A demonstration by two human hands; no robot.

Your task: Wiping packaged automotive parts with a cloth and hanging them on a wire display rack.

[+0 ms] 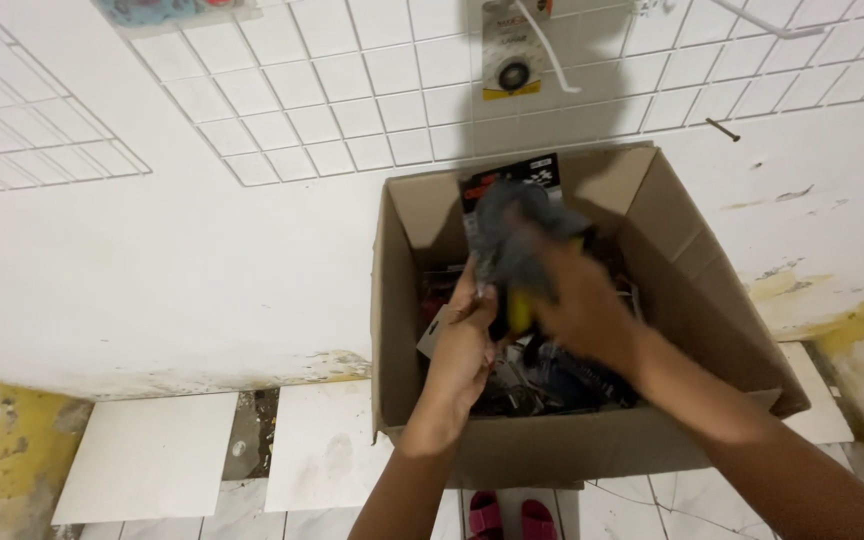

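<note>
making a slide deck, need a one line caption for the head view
Both hands, left hand and right hand, hold a packaged item above an open cardboard box of packaged goods by a white wall.

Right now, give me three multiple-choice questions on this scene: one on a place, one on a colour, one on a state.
1. Where are both hands?
A. over the open cardboard box
B. on the wire grid panel
C. on the floor tiles

2. What colour are the slippers at the bottom edge?
A. blue
B. pink
C. white

3. How do the box flaps stand?
A. taped shut
B. open
C. torn off

Answers: 1 A, the left hand and right hand hold a grey packaged item above its contents. 2 B, both show pink. 3 B, the inside is visible.
</note>
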